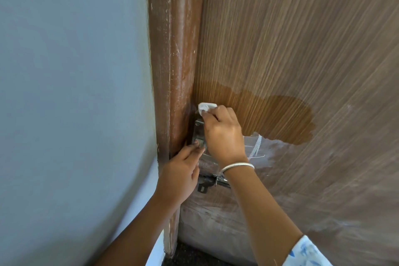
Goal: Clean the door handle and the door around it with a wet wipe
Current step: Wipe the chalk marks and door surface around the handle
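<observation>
The wet wipe (206, 107) is bunched under the curled fingertips of the right hand (222, 134), which pinch it and press it on the door (302, 49) just above the metal door handle (199, 134). The left hand (181, 175) reaches in below with near-straight fingers. Its tips touch the handle's lower part and grip nothing that I can make out.

The step looks like wiping around the plate's top edge. It would go best with short, firm strokes down over the metal, while the left fingertips steady the handle.

Right of the wiping fingers spreads 1 dark wet patch (269, 114). Below it the door is pale and smeared, so much seems left to do. Under the wrists sits a black bolt (207, 181). Left of the fingers stand the scuffed brown frame (172, 71) and a blue-grey wall (75, 93).
</observation>
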A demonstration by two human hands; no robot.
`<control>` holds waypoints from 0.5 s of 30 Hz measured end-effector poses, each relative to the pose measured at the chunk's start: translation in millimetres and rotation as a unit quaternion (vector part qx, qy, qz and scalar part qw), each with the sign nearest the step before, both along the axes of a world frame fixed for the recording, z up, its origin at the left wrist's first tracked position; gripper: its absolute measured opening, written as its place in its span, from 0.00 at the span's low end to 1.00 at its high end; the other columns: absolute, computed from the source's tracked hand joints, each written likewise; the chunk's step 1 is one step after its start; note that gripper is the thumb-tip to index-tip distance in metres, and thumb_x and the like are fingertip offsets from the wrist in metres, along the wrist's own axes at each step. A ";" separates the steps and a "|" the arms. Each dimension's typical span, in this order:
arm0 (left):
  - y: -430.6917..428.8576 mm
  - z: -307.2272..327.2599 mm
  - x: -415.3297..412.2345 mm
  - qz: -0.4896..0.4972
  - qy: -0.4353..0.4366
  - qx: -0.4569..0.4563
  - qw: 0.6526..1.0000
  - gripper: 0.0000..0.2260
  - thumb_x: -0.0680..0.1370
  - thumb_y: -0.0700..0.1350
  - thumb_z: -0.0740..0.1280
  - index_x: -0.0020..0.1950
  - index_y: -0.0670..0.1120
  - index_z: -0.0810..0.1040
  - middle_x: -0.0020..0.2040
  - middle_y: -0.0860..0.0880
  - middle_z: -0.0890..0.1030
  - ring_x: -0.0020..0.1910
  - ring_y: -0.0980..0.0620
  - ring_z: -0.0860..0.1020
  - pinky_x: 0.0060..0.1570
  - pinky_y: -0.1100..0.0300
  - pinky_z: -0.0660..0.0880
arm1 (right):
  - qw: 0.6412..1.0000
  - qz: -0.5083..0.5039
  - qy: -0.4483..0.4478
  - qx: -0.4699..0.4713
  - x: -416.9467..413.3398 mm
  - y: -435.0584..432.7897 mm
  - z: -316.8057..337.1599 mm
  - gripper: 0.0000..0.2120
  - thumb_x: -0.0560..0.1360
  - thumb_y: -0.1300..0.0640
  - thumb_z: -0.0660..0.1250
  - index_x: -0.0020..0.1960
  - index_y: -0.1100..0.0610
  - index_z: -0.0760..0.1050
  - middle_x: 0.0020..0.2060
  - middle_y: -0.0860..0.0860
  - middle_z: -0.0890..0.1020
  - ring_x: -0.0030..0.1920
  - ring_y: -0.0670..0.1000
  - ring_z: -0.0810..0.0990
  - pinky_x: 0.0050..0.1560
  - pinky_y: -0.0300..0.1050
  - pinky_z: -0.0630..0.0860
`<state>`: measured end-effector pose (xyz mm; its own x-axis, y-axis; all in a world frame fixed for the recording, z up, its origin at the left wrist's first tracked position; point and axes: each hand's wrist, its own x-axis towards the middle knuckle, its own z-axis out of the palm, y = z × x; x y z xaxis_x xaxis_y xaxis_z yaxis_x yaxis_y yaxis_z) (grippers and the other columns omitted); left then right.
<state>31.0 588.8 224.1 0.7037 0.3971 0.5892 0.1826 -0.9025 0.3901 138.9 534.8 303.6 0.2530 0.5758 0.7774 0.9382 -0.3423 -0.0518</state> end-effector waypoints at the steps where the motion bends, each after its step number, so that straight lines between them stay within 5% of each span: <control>1: 0.4 -0.8 0.2 -0.001 0.004 0.000 1.000 0.19 0.67 0.35 0.74 0.57 0.42 0.80 0.56 0.44 0.81 0.45 0.46 0.83 0.42 0.59 0.79 | 1.000 0.010 0.000 -0.013 -4.1 6.3 1.2 0.03 0.67 0.72 0.69 0.39 0.67 0.79 0.36 0.59 0.79 0.36 0.58 0.76 0.34 0.44 0.76; 10: 1.0 -3.7 3.1 0.002 0.020 -0.005 1.000 0.13 0.68 0.36 0.74 0.52 0.39 0.81 0.53 0.42 0.82 0.43 0.44 0.83 0.40 0.57 0.81 | 0.986 0.018 -0.012 -0.163 -11.5 13.6 -2.4 0.12 0.73 0.69 0.57 0.43 0.63 0.79 0.48 0.58 0.79 0.46 0.57 0.74 0.48 0.43 0.75; 15: 1.5 -0.3 1.1 0.002 0.028 0.009 1.000 0.14 0.68 0.35 0.74 0.53 0.40 0.81 0.54 0.44 0.82 0.41 0.45 0.83 0.36 0.56 0.81 | 0.988 0.007 0.005 -0.155 -14.3 15.0 3.6 0.14 0.69 0.71 0.54 0.37 0.65 0.78 0.44 0.60 0.79 0.44 0.60 0.75 0.41 0.47 0.78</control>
